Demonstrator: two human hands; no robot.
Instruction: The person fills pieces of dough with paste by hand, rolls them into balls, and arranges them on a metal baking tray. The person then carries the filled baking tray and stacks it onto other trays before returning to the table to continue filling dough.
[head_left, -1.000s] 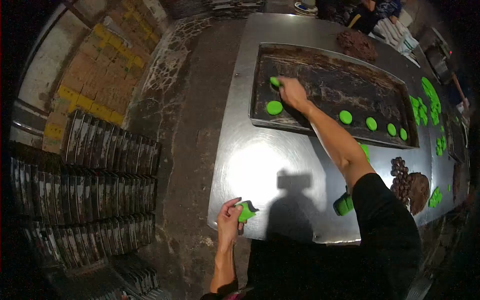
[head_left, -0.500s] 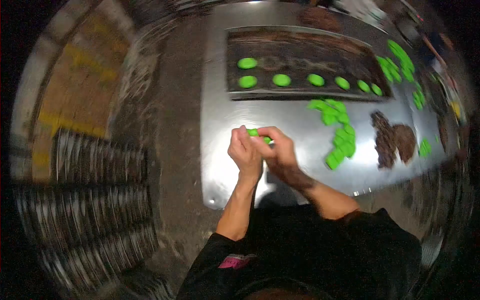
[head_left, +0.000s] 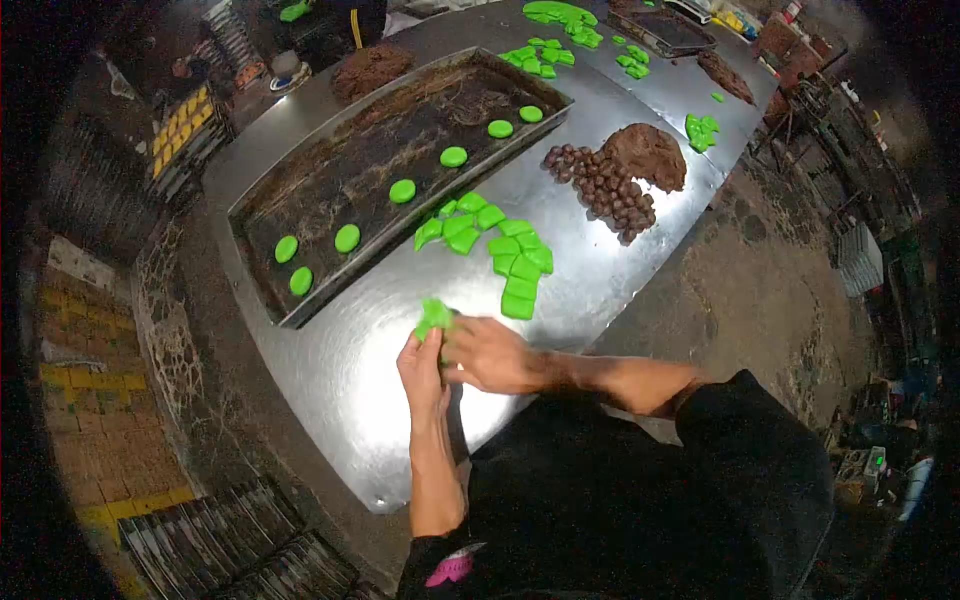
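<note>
A piece of bright green dough (head_left: 433, 316) sticks up from the fingers of my left hand (head_left: 422, 372), which pinches it above the metal table. My right hand (head_left: 492, 356) is curled against the same piece from the right, its fingers slightly blurred and partly hidden. More cut green dough pieces (head_left: 518, 262) lie in a cluster just beyond my hands. Behind them stands a dark baking tray (head_left: 345, 165) with several round green dough discs (head_left: 403, 191) spaced along its near side and left end.
Small brown dough balls (head_left: 612, 198) lie beside a larger brown dough lump (head_left: 648, 155) on the metal table (head_left: 345, 400). Another brown mound (head_left: 372, 72) sits behind the tray. Farther along are more green pieces (head_left: 540, 58) and a second tray (head_left: 662, 32). Stacked metal trays (head_left: 215, 540) stand at lower left.
The view has turned, so the tray now runs diagonally at the left and more of the table's far end shows. My hands remain together, with the green dough now protruding above the left fingers.
</note>
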